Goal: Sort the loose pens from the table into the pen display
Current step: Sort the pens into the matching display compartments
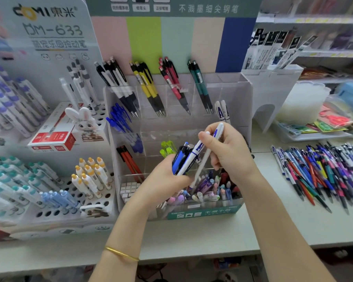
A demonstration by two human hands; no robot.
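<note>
My left hand [164,181] grips a bundle of pens [181,159], blue, black and white, in front of the clear acrylic pen display [240,94]. My right hand [229,148] pinches two white pens [207,151] with blue print, tilted, their tips low near the bundle. The display's top row holds white-black, yellow, red and teal pens in separate slots; two white pens [222,111] stand in a right slot. Blue capped pens [120,123], red pens and green pens sit in lower slots. A heap of loose pens [322,171] lies on the table to the right.
A white stand [49,196] with round holes, holding teal, blue and yellow-capped pens, is on the left. A red box [53,139] and a rabbit figure [84,121] sit behind it. Right rear has a white holder [273,84] and trays of packets. The table's front edge [192,255] runs below my arms.
</note>
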